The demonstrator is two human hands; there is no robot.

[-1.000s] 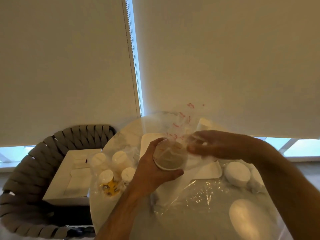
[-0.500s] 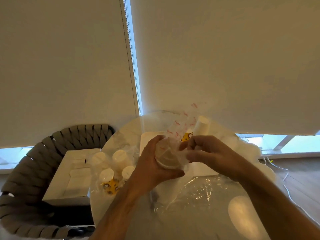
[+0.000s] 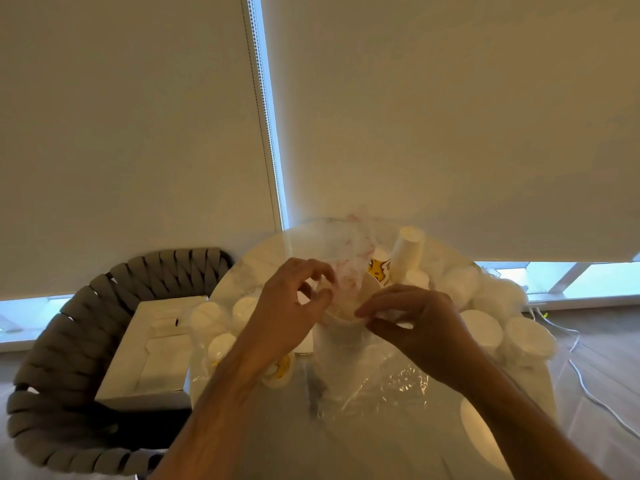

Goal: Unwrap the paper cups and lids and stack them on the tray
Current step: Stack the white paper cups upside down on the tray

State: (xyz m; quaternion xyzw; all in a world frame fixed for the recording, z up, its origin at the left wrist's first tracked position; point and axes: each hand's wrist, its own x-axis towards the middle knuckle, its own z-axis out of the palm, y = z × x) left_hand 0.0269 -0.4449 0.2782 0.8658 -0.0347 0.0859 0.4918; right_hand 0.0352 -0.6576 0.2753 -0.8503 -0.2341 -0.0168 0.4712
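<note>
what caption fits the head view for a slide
Both hands, left and right, pinch the clear plastic wrap around a stack of paper cups above a round table.

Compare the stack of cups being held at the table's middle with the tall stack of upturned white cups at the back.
The held stack of paper cups shows its open mouth and is sheathed in clear plastic wrap, pinched by the left hand and right hand. The tall upturned stack of white cups stands bottom up, untouched by either hand. Both are white nested cups.
</note>
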